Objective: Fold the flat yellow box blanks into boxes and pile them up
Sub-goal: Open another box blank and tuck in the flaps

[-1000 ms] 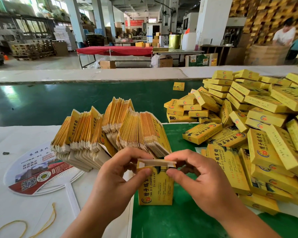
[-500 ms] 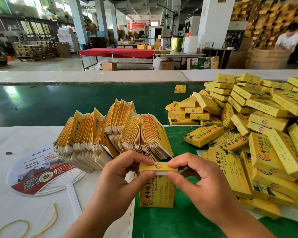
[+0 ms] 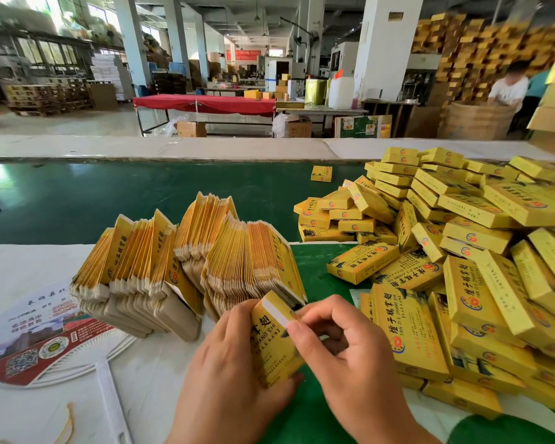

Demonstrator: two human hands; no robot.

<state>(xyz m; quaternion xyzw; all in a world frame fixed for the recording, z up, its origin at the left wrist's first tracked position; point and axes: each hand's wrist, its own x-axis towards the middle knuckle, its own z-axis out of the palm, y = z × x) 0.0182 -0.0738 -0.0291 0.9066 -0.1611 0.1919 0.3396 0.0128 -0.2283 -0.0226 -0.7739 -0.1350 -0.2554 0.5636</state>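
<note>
Your left hand [image 3: 234, 363] grips a yellow box [image 3: 274, 339] from the left side, fingers curled behind it and the thumb under its lower corner. The box is tilted, its top leaning away to the right, held above the seam where the white sheet [image 3: 23, 270] meets the green mat [image 3: 305, 411]. Your right hand [image 3: 343, 354] pinches the box at its upper right edge, thumb pressed against the white flap there and fingers curled close behind. Both hands are clamped on the same box.

Just behind the box, touching or nearly so, stand the blanks [image 3: 186, 264], fanned upright in several bundles on the white sheet, their pale flaps showing at the near ends. To your right lies the pile [image 3: 468, 251] of folded boxes, heaped loosely across the mat and onto the dark green belt [image 3: 109, 200] beyond; the nearest ones lie flat just beside your right hand. One single box [image 3: 321, 173] sits alone on the belt, well apart from the pile.

On the white sheet to your left lies a printed fan [image 3: 45, 341], its white handle pointing toward you, partly under the blanks. A yellow rubber band [image 3: 66, 424] lies near the bottom edge.
</note>
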